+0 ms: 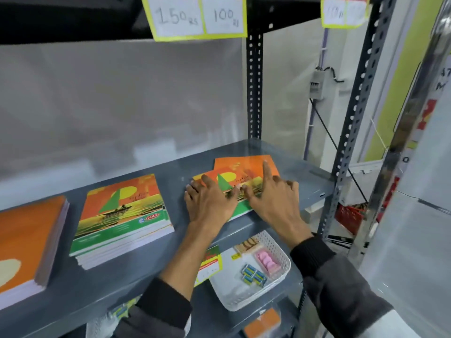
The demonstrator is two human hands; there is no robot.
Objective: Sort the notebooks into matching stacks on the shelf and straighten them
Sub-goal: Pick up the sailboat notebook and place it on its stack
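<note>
On the shelf (102,284), the middle stack (122,220) lies between a left stack (29,242) and a skewed right pile (244,172); a basket (280,276) sits below the shelf.

Both hands (244,203) hide the right notebook stack's (246,167) front; left stack (29,240) cropped.

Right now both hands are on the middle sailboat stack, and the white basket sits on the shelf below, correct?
Not quite. The head view shows the left hand and right hand on the fanned right-hand notebooks, not the middle sailboat stack. The white basket is on the shelf below.
</note>
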